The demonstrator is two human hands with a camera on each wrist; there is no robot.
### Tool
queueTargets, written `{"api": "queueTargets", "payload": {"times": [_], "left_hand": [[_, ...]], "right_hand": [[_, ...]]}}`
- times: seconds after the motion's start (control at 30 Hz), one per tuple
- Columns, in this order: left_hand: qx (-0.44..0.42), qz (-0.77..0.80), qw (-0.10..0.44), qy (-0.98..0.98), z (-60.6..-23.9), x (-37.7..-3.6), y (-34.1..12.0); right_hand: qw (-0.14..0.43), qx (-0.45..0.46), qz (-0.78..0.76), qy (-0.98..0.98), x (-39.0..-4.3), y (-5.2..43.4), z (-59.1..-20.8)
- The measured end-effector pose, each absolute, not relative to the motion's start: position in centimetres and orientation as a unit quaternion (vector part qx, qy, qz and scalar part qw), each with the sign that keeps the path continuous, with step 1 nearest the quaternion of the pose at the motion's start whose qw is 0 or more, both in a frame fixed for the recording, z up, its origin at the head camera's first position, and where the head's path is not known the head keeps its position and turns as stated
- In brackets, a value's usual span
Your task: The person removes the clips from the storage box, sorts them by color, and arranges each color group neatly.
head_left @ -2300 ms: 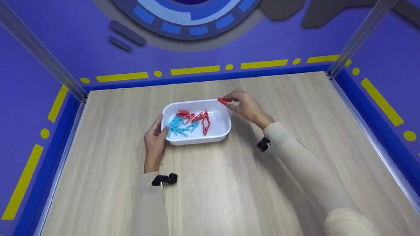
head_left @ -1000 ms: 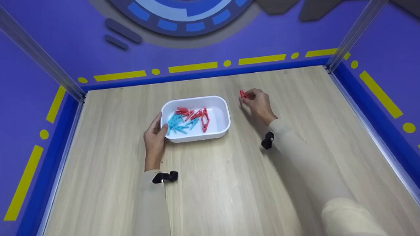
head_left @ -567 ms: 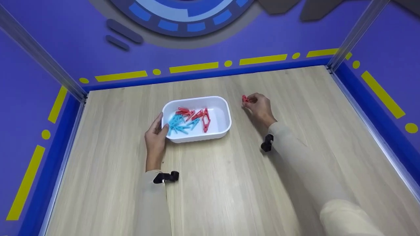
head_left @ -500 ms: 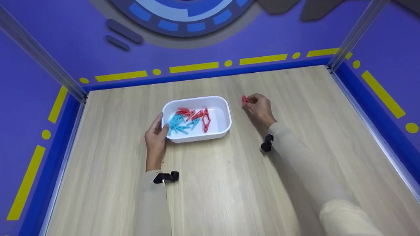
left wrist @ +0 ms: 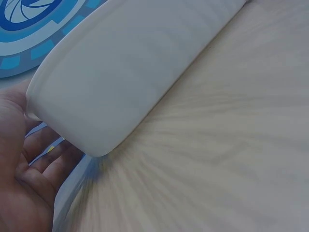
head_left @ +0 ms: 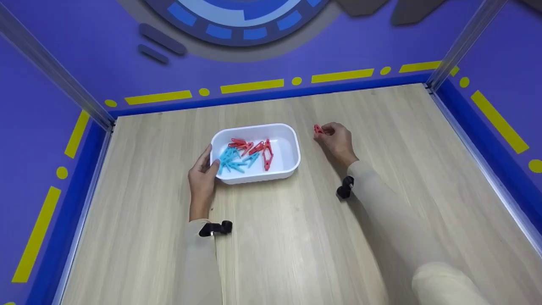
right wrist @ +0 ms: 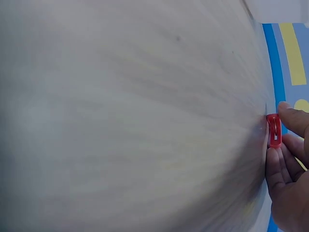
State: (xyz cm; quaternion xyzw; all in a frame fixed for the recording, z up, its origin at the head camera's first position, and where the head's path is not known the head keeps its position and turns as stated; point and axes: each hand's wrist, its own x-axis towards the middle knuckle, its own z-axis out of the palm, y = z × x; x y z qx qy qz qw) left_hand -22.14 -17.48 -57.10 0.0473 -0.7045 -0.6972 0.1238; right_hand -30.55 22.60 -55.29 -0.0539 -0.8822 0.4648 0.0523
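Left fingers (head_left: 202, 159) grip tub (head_left: 285, 154) by left rim; right fingers (head_left: 331, 126) pinch red clip (head_left: 318, 129); tabletop (head_left: 305, 169) gap between.

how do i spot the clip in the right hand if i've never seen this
On the wooden table, find the white tray. Just right of it, the right hand pinches a red clip. It's the only clip outside the tray; the other red clips and the blue clips lie inside.

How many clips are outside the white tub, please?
1: the red clip pinched by the right hand, to the right of the tub. No others show there.
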Motion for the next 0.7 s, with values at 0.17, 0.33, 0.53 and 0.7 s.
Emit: {"api": "queueTargets", "payload": {"times": [0.17, 0.33, 0.53, 0.7], "left_hand": [[0.041, -0.7, 0.128, -0.701, -57.0, -22.2, -17.4], [0.043, -0.7, 0.127, -0.701, -56.9, -22.0, -17.4], [0.038, -0.704, 0.124, -0.698, -57.0, -22.0, -17.5], [0.042, -0.71, 0.113, -0.694, -55.5, -21.3, -17.1]], "right_hand": [[0.058, -0.05, 0.458, -0.886, -30.4, 22.6, -55.2], [0.048, -0.052, 0.463, -0.883, -30.4, 22.7, -55.2], [0.039, -0.057, 0.471, -0.88, -30.3, 22.7, -55.1], [0.038, -0.057, 0.471, -0.879, -30.3, 22.7, -55.1]]}}
